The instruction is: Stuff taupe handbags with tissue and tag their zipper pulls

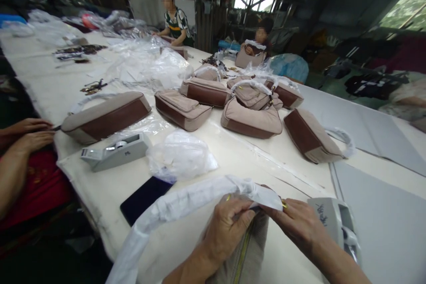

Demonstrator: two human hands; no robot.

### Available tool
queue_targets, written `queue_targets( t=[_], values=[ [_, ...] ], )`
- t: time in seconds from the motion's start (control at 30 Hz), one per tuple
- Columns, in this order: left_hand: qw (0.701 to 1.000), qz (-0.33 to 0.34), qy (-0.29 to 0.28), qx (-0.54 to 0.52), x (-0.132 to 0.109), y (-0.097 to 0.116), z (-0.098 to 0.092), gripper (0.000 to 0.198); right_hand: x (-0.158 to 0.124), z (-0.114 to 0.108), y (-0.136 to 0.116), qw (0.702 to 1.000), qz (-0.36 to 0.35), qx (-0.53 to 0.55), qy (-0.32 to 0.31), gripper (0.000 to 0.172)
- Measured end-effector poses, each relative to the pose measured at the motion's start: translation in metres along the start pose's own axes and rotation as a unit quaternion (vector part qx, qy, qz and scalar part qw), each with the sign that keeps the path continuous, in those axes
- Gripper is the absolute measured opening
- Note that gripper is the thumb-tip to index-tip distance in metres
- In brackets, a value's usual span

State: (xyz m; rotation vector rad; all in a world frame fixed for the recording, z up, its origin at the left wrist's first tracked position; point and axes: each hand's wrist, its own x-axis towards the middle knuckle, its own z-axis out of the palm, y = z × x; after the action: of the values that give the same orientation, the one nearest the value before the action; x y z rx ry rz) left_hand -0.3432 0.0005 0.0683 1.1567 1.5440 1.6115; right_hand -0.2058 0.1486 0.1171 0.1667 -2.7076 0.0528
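Two hands met at the near edge of the long table, over a beige handbag lying zipper-up right in front of the person. The left hand had its thumb and fingers pinched on the white wrapping round the bag's handle, and the right hand pinched the same wrapping from the other side. A grey tape dispenser sat just beside the right hand. A dark phone and crumpled plastic lay to the left. More handbags lay further up the table.
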Motion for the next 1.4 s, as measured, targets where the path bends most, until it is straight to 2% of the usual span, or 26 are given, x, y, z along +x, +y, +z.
queue_targets(
  t=[0.1, 0.2, 0.37, 0.67, 0.9, 0.97, 1.0, 1.07, 1.13, 1.17, 1.27, 1.33, 1.4],
  values=[
    [0.998, -0.057, 0.001, -0.021, -0.003, 0.006, -0.003, 0.024, -0.004, 0.001, -0.001, 1.0, 0.015, 0.001, -0.004, 0.024],
    [0.995, -0.104, 0.002, -0.007, -0.016, 0.0, -0.009, 0.031, -0.011, 0.005, -0.002, 0.999, 0.035, 0.01, 0.003, 0.023],
    [0.997, -0.063, 0.028, 0.019, -0.028, -0.01, -0.017, 0.026, -0.014, 0.008, -0.003, 0.999, 0.046, 0.017, 0.014, 0.024],
    [0.999, 0.009, 0.033, 0.026, -0.029, -0.014, -0.015, 0.023, -0.004, 0.001, -0.006, 0.999, 0.038, 0.005, -0.008, 0.02],
    [0.999, -0.024, 0.023, 0.009, -0.012, 0.001, -0.004, 0.023, -0.001, 0.005, -0.003, 0.999, 0.021, 0.029, -0.011, 0.023],
    [0.999, -0.043, 0.014, 0.002, -0.004, 0.007, 0.0, 0.021, -0.006, 0.01, -0.01, 0.998, 0.041, 0.038, 0.023, 0.025],
    [0.998, -0.061, 0.011, -0.003, -0.001, 0.01, 0.002, 0.019, -0.01, 0.013, -0.016, 0.994, 0.081, 0.042, 0.065, 0.025],
    [0.994, -0.107, 0.009, -0.018, 0.003, 0.012, 0.006, 0.018, -0.015, 0.021, -0.034, 0.957, 0.23, 0.072, 0.161, 0.019],
    [0.989, -0.146, 0.007, -0.031, 0.003, 0.013, 0.008, 0.018, -0.017, 0.029, -0.054, 0.876, 0.402, 0.169, 0.207, 0.006],
    [0.988, -0.152, 0.006, -0.034, 0.003, 0.013, 0.009, 0.018, -0.016, 0.032, -0.063, 0.827, 0.467, 0.243, 0.198, 0.008],
    [0.991, -0.135, 0.0, -0.024, 0.002, 0.014, 0.011, 0.018, -0.006, 0.038, -0.077, 0.695, 0.549, 0.429, 0.175, 0.024],
    [0.992, -0.125, 0.007, -0.026, 0.002, 0.014, 0.012, 0.019, 0.001, 0.038, -0.075, 0.641, 0.574, 0.469, 0.202, 0.028],
    [0.99, -0.13, 0.016, -0.045, 0.002, 0.013, 0.013, 0.022, 0.005, 0.036, -0.071, 0.609, 0.59, 0.479, 0.227, 0.031]
  ],
)
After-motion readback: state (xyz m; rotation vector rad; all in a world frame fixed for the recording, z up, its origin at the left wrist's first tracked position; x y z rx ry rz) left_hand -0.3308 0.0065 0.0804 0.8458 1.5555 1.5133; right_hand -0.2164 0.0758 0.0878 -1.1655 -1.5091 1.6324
